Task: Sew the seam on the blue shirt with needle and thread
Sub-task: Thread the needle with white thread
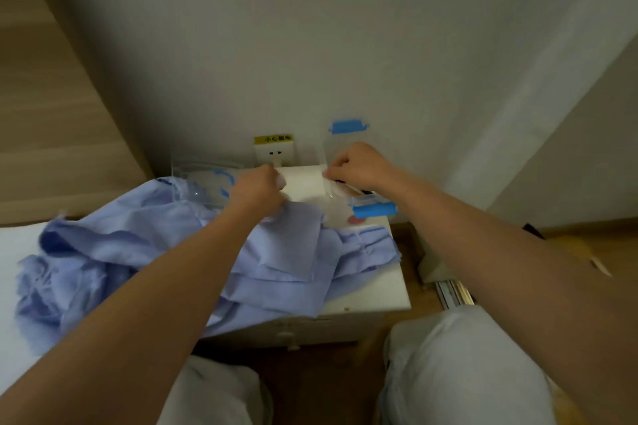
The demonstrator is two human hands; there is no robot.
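Note:
The blue shirt [283, 252] lies crumpled over the white bedside table [366, 300] and spills left onto the bed. My left hand [257, 190] hovers above the shirt's far edge, fingers curled round a small white object [281, 179]. My right hand [357, 166] is fisted a little to the right, its fingertips pinching a small white bit [324, 172] beside the open clear box. No needle or thread can be made out in the blur.
A clear plastic box with blue latches [374, 209] stands open at the table's back right, its lid [340, 145] upright against the wall. Another clear container [198, 183] sits back left. A wall socket [275, 152] is behind. My knees are below the table.

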